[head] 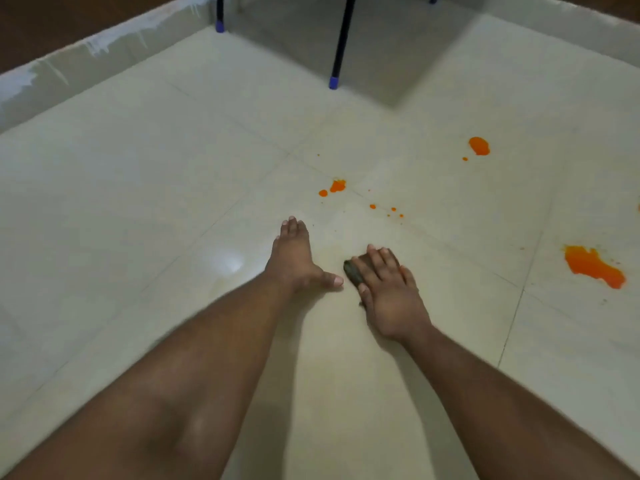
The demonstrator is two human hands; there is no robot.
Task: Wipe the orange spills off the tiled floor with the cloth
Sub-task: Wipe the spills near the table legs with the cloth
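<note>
Near the middle of the view, on a pale tiled floor, two bare forearms reach forward from the bottom edge. At the centre, the left hand rests flat on the tiles, fingers together and thumb spread, holding nothing. Just beside it at 3 o'clock, the right hand presses palm-down on a small dark cloth, its grip spread flat over the cloth; only the cloth's left edge shows. Beyond the hands, toward 1 o'clock, lie a small orange splat and scattered orange droplets. At 3 o'clock, well apart from the hands, is a large orange puddle. Farther off at 2 o'clock sits another orange blob. At 12 o'clock, black furniture legs with blue feet stand near the wall.
</note>
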